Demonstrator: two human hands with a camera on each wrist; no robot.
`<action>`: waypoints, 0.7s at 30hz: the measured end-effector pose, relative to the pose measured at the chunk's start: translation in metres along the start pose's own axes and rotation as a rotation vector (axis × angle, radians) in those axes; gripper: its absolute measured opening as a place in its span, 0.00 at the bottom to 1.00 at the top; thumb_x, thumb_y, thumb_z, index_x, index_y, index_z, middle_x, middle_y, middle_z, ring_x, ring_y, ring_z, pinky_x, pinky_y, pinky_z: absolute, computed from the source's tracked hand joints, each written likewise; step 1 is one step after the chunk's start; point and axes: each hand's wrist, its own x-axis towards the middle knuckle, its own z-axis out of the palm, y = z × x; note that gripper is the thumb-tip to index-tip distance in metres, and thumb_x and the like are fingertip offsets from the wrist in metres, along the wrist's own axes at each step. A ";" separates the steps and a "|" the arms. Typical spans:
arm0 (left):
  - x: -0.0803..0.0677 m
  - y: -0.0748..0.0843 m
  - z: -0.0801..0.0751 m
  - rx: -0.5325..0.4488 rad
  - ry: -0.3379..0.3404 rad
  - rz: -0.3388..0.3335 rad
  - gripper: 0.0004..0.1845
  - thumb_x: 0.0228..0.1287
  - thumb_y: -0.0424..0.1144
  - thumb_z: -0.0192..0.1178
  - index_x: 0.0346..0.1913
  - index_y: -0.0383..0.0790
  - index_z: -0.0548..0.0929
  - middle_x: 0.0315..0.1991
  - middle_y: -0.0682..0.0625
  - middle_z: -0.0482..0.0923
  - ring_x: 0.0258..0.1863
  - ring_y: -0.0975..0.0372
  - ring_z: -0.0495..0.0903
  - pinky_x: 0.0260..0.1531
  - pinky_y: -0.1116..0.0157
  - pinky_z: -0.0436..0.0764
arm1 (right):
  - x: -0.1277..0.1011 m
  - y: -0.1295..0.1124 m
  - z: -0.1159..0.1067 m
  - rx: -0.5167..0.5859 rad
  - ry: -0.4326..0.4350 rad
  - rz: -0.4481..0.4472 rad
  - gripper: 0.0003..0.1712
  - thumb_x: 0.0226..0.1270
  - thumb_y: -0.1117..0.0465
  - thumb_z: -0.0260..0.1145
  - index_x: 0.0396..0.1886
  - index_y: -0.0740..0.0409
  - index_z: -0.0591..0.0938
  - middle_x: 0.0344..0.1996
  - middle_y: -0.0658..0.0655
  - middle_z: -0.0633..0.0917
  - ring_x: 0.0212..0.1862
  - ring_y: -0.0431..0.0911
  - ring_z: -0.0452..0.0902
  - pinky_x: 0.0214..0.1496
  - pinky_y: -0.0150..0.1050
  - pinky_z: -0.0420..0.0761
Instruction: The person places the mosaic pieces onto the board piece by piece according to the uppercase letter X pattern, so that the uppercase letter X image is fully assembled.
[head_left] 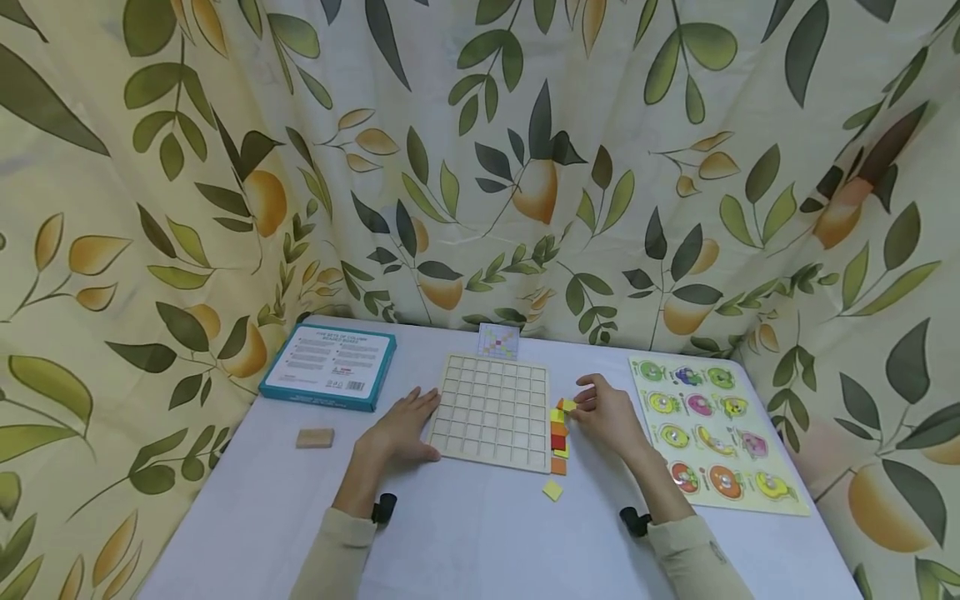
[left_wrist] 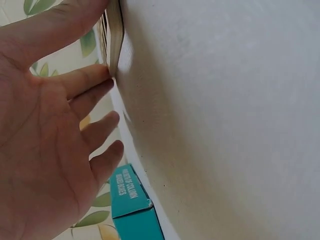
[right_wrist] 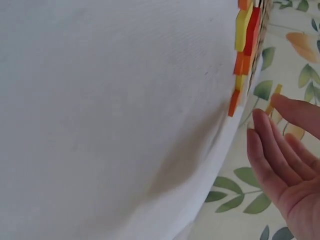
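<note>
A light wooden grid board [head_left: 491,400] lies flat on the white table. My left hand [head_left: 401,427] rests at its left edge, fingers extended; in the left wrist view, thumb and fingertips touch the board's edge [left_wrist: 116,40]. Along the board's right side lie several overlapping small tiles, among them a red tile [head_left: 558,442] and an orange tile [head_left: 558,467]. Just right of them, my right hand [head_left: 609,417] pinches a yellow tile [right_wrist: 274,100] between thumb and fingers, raised off the table. A single yellow tile [head_left: 552,490] lies apart, below the board's lower right corner.
Behind the board lies a small coloured pattern card [head_left: 498,341]. To the left are a teal box [head_left: 330,367] and a small wooden block [head_left: 315,438]. A fruit picture board [head_left: 712,442] lies on the right. Leaf-print curtains [head_left: 480,167] hang around the table.
</note>
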 end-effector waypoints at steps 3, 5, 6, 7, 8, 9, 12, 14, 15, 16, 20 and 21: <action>-0.001 0.002 -0.002 0.002 -0.003 -0.002 0.54 0.49 0.53 0.74 0.76 0.38 0.58 0.77 0.47 0.52 0.77 0.48 0.45 0.74 0.49 0.51 | 0.003 -0.006 0.002 0.024 0.033 -0.044 0.32 0.53 0.66 0.76 0.57 0.60 0.74 0.38 0.58 0.86 0.38 0.47 0.84 0.40 0.43 0.86; -0.002 0.002 -0.002 0.000 -0.002 0.001 0.54 0.48 0.53 0.74 0.75 0.37 0.59 0.77 0.46 0.52 0.77 0.47 0.45 0.74 0.49 0.52 | 0.004 -0.010 0.004 0.037 0.044 -0.064 0.32 0.53 0.66 0.77 0.57 0.60 0.74 0.38 0.57 0.86 0.37 0.47 0.84 0.41 0.43 0.86; -0.001 0.002 -0.002 0.003 -0.003 0.002 0.54 0.48 0.53 0.74 0.75 0.37 0.58 0.77 0.46 0.53 0.77 0.47 0.46 0.74 0.49 0.52 | 0.005 -0.012 0.005 0.040 0.044 -0.073 0.32 0.54 0.65 0.77 0.58 0.59 0.74 0.39 0.57 0.86 0.37 0.47 0.83 0.41 0.44 0.86; -0.001 0.002 -0.002 0.002 -0.002 0.002 0.54 0.48 0.53 0.75 0.75 0.37 0.59 0.77 0.46 0.53 0.77 0.47 0.46 0.74 0.49 0.52 | 0.006 -0.014 0.007 0.042 0.047 -0.076 0.32 0.54 0.65 0.77 0.58 0.59 0.74 0.39 0.57 0.86 0.37 0.46 0.83 0.41 0.44 0.86; -0.001 0.002 -0.002 0.010 -0.003 0.000 0.55 0.48 0.53 0.75 0.75 0.37 0.58 0.77 0.46 0.53 0.77 0.47 0.46 0.74 0.49 0.52 | 0.007 -0.016 0.008 0.047 0.048 -0.073 0.32 0.54 0.64 0.77 0.58 0.58 0.74 0.38 0.56 0.86 0.37 0.46 0.83 0.42 0.43 0.86; -0.001 0.002 -0.001 0.017 -0.002 -0.001 0.55 0.48 0.54 0.74 0.75 0.38 0.58 0.77 0.46 0.53 0.77 0.47 0.46 0.74 0.49 0.52 | 0.008 -0.018 0.009 0.050 0.048 -0.077 0.32 0.54 0.64 0.77 0.58 0.58 0.74 0.39 0.56 0.86 0.37 0.46 0.83 0.42 0.43 0.86; 0.000 0.003 0.000 0.030 0.000 -0.012 0.55 0.49 0.56 0.74 0.76 0.39 0.58 0.77 0.47 0.52 0.77 0.48 0.46 0.74 0.50 0.51 | 0.011 -0.022 0.011 0.059 0.041 -0.077 0.32 0.54 0.64 0.77 0.59 0.58 0.74 0.39 0.55 0.86 0.38 0.46 0.83 0.43 0.42 0.86; 0.000 0.004 0.002 0.038 0.006 -0.018 0.55 0.48 0.57 0.74 0.76 0.38 0.58 0.77 0.47 0.52 0.77 0.48 0.46 0.74 0.50 0.51 | 0.014 -0.025 0.012 0.070 0.040 -0.073 0.32 0.54 0.64 0.76 0.59 0.59 0.74 0.38 0.55 0.86 0.37 0.45 0.83 0.43 0.42 0.86; 0.000 0.004 0.003 0.040 0.010 -0.022 0.55 0.48 0.57 0.74 0.75 0.38 0.58 0.77 0.47 0.52 0.77 0.49 0.46 0.74 0.50 0.51 | 0.015 -0.027 0.013 0.072 0.040 -0.074 0.32 0.54 0.65 0.76 0.59 0.59 0.74 0.38 0.55 0.86 0.37 0.45 0.83 0.43 0.42 0.86; 0.000 0.005 0.003 0.044 0.011 -0.029 0.56 0.48 0.58 0.73 0.76 0.38 0.58 0.77 0.47 0.52 0.77 0.49 0.46 0.74 0.50 0.51 | 0.016 -0.029 0.013 0.078 0.043 -0.074 0.32 0.54 0.65 0.77 0.59 0.58 0.74 0.38 0.55 0.86 0.37 0.45 0.83 0.43 0.42 0.86; 0.001 0.007 0.006 0.069 0.026 -0.051 0.57 0.46 0.58 0.74 0.76 0.39 0.58 0.77 0.48 0.52 0.77 0.50 0.46 0.74 0.50 0.51 | 0.020 -0.035 0.016 0.083 0.053 -0.092 0.32 0.54 0.64 0.77 0.58 0.59 0.75 0.37 0.55 0.86 0.36 0.44 0.83 0.42 0.41 0.86; 0.001 0.008 0.006 0.072 0.028 -0.057 0.57 0.46 0.59 0.74 0.76 0.40 0.58 0.77 0.48 0.52 0.77 0.50 0.46 0.74 0.50 0.51 | 0.021 -0.037 0.017 0.086 0.051 -0.098 0.32 0.53 0.64 0.77 0.58 0.59 0.75 0.37 0.55 0.86 0.36 0.44 0.83 0.42 0.41 0.86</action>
